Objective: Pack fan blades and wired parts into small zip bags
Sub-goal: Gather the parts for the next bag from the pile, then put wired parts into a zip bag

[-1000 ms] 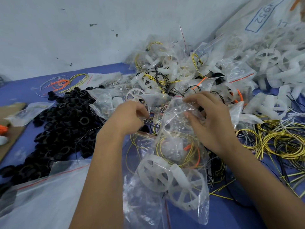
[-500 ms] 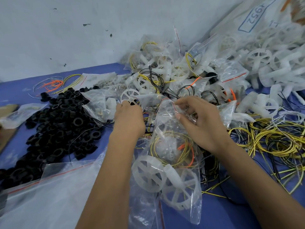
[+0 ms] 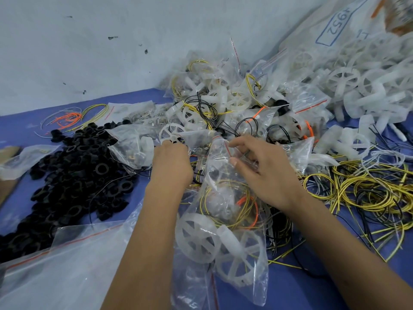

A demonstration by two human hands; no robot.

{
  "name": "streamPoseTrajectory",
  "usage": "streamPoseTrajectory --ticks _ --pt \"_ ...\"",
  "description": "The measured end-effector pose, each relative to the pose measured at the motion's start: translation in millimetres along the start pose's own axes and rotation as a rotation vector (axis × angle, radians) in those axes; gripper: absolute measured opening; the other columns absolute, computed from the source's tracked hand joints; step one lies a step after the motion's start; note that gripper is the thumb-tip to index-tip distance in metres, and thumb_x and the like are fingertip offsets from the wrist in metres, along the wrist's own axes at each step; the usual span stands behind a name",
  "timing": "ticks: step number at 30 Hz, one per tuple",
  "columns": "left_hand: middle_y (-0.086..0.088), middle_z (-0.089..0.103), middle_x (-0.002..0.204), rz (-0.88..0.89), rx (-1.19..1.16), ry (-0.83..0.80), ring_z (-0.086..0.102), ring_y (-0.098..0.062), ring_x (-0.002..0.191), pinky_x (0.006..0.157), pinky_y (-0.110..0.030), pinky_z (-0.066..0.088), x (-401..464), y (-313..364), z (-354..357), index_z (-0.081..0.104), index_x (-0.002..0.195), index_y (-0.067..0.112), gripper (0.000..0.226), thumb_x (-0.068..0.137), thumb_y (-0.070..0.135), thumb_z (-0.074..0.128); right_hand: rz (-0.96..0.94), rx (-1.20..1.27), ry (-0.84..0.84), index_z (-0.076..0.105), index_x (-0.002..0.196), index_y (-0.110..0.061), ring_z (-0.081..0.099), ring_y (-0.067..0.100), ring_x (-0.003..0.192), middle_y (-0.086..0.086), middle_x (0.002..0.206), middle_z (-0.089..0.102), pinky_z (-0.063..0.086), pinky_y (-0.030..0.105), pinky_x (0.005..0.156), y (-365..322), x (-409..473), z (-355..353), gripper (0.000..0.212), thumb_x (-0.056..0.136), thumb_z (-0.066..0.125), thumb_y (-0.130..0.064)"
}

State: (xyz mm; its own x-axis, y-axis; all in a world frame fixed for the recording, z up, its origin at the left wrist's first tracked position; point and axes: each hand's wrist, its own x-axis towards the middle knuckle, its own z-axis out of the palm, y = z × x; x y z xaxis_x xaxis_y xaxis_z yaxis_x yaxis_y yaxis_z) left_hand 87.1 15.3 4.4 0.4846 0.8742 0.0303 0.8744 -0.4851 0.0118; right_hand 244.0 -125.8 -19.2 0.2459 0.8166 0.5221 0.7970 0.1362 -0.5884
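Pinching the zip bag (image 3: 225, 198) mouth with my right hand (image 3: 266, 173); left hand (image 3: 172, 162), grip hidden, reaches the pile; blue table (image 3: 317, 287), scuffed white wall (image 3: 89, 52).

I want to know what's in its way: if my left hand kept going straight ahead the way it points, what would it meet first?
Probably the white fan wheel right at the fingertips of the left hand; beyond it lies the heap of filled bags. Depth is hard to judge, and the fingers may already touch it.
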Motion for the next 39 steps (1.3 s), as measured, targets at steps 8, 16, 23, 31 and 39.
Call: streamPoseTrajectory --ticks 8,16,23,31,39 --pt "0.004 0.070 0.072 -0.055 -0.710 0.187 0.070 -0.018 0.072 0.071 -0.030 0.054 -3 -16 -12 0.066 0.068 0.023 0.025 0.081 0.009 0.082 0.006 0.015 0.008 0.065 0.121 -0.025 0.065 0.011 0.093 -0.004 0.095 0.067 0.056 0.037 0.084 1 0 0 0.025 0.096 0.068 -0.022" --pt "-0.006 0.076 0.074 -0.052 -1.305 -0.043 0.076 -0.016 0.071 0.067 -0.022 0.061 -10 -11 -20 0.072 0.088 0.000 0.016 0.095 0.015 0.073 -0.003 0.008 0.000 0.064 0.120 -0.025 0.064 0.013 0.093 -0.004 0.096 0.067 0.056 0.042 0.083 2 0 0 0.025 0.095 0.068 -0.021" --pt "-0.011 0.076 0.077 -0.086 -0.833 -0.144 0.072 -0.020 0.062 0.062 -0.029 0.061 -6 -22 -12 0.075 0.079 0.007 0.030 0.102 0.016 0.058 0.007 0.030 -0.004 0.064 0.121 -0.026 0.065 0.012 0.093 -0.005 0.095 0.066 0.057 0.042 0.086 1 -1 1 0.026 0.096 0.067 -0.020" --pt "-0.008 0.076 0.087 -0.042 -0.408 -0.220 0.073 -0.027 0.090 0.089 -0.040 0.059 -10 -27 -23 0.078 0.080 0.014 0.013 0.075 0.005 0.087 0.000 0.024 -0.008 0.065 0.121 -0.023 0.066 0.014 0.088 -0.005 0.092 0.066 0.056 0.040 0.082 -2 -1 -1 0.026 0.096 0.067 -0.017" --pt "-0.012 0.072 0.098 -0.005 -0.166 -0.107 0.067 -0.033 0.089 0.086 -0.043 0.059 -11 -7 -10 0.078 0.098 0.012 0.018 0.081 0.005 0.074 0.015 0.029 -0.011 0.063 0.121 -0.026 0.064 0.011 0.087 -0.009 0.091 0.064 0.055 0.035 0.082 -1 -1 1 0.026 0.097 0.066 -0.019"
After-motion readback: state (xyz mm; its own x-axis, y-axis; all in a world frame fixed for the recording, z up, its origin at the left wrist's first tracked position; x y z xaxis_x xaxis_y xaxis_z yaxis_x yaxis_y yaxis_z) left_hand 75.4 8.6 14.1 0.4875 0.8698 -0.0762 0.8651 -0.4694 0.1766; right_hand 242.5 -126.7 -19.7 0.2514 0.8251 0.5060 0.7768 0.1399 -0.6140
